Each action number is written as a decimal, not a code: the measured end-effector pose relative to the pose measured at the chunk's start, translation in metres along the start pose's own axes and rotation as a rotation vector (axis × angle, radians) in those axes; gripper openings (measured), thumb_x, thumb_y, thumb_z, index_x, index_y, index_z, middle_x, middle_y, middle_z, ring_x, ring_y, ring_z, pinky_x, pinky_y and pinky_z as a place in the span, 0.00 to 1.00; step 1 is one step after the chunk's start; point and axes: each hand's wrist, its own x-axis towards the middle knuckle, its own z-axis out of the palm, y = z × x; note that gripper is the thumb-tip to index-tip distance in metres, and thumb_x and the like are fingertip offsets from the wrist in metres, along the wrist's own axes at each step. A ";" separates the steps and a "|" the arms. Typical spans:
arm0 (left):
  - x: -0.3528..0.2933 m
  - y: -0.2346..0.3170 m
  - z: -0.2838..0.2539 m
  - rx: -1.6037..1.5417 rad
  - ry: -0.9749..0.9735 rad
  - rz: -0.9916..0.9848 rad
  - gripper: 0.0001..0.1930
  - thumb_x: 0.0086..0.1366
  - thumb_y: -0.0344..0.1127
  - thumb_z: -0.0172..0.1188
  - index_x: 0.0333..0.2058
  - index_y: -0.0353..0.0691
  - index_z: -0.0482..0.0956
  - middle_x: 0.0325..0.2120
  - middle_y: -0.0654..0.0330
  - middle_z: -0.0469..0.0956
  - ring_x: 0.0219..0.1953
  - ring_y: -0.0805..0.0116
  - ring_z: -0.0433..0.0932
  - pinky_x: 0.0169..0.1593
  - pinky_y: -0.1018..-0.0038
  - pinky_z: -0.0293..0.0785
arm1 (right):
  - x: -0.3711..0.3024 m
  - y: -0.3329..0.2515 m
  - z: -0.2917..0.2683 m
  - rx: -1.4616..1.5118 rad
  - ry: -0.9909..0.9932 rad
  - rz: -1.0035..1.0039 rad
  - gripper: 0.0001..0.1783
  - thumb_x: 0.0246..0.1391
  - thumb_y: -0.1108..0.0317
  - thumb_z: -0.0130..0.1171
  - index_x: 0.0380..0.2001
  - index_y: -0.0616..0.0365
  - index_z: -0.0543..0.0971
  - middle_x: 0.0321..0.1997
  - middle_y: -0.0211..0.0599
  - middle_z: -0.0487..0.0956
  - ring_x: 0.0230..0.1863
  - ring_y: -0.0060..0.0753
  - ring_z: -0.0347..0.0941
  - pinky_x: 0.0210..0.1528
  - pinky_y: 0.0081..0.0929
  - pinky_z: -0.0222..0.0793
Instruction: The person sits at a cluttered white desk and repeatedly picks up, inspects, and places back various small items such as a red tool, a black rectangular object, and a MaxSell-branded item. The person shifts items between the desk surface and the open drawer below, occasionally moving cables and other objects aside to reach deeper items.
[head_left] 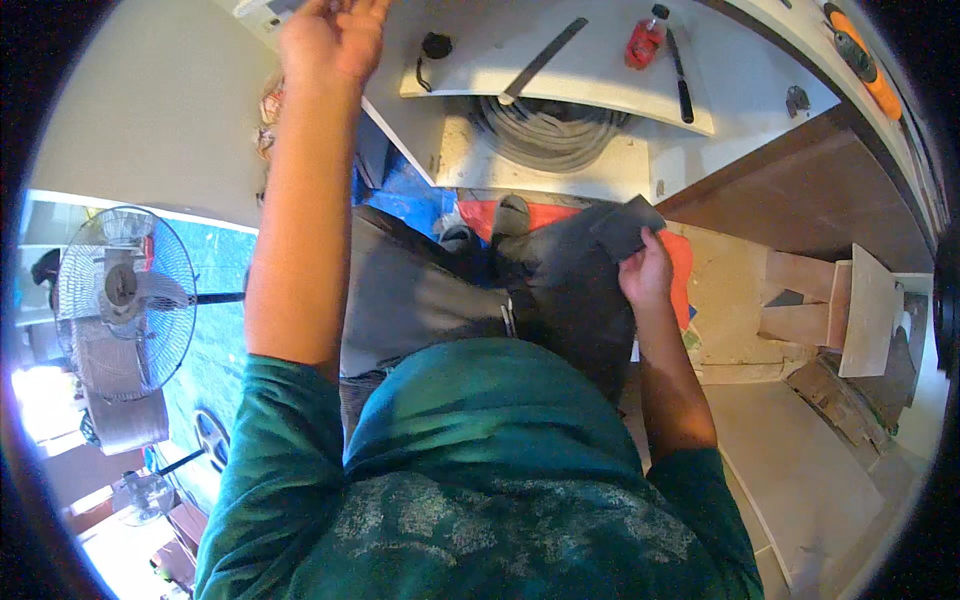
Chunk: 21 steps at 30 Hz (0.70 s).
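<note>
Head view. Right hand: thumb and fingers pinching one dark grey, flat, squarish sheet, held over the right leg of the dark trousers. Left hand: raised to the upper edge, fingers partly cut off; cannot tell whether they grip anything. Ahead, on a white panel: long grey flat strip; clear bottle of red contents, black-capped; slim black-handled tool. Below these: coiled grey cable.

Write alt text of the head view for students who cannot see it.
The green-shirted wearer's right hand holds a dark, flat piece; the left hand, partly out of frame, is at the top edge. Ahead, coiled grey cable shows below a white shelf board; a fan stands at left.
</note>
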 end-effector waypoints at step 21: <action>-0.045 -0.137 0.143 -0.134 0.228 -0.213 0.16 0.69 0.30 0.41 0.51 0.25 0.59 0.53 0.42 0.62 0.60 0.45 0.61 0.64 0.52 0.59 | 0.029 0.010 -0.063 -1.604 -0.225 -0.974 0.26 0.39 0.78 0.55 0.48 0.71 0.73 0.41 0.56 0.76 0.44 0.57 0.73 0.47 0.42 0.70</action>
